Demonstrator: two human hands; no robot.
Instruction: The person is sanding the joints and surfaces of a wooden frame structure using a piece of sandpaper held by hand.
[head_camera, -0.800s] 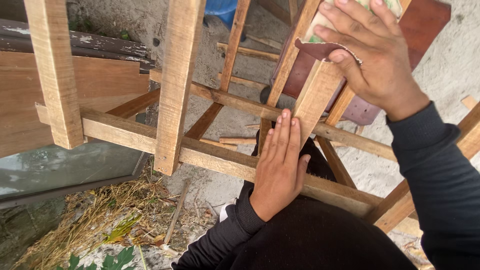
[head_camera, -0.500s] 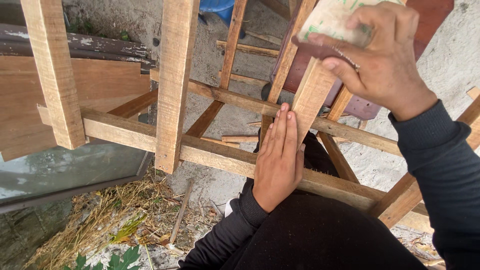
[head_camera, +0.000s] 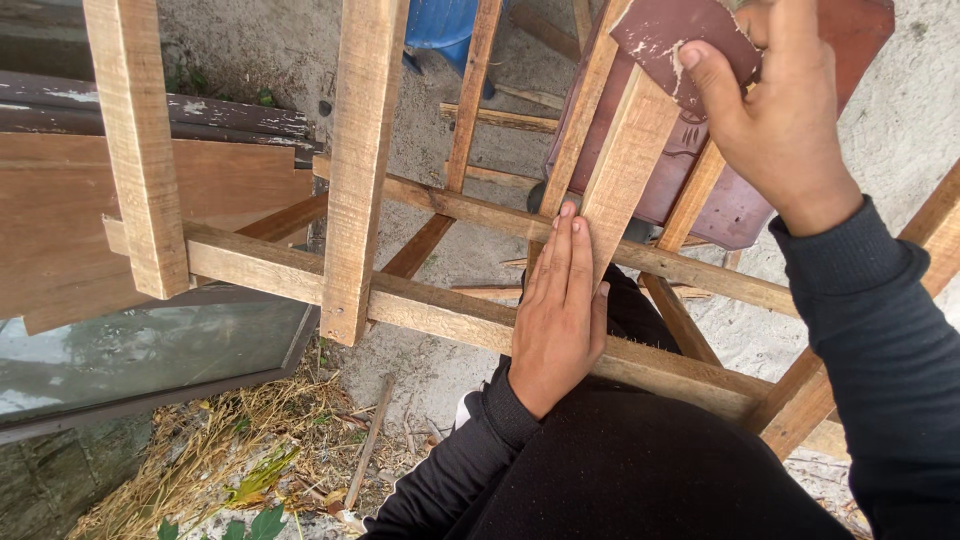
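I see no package, label, sign or screen anywhere in my view.
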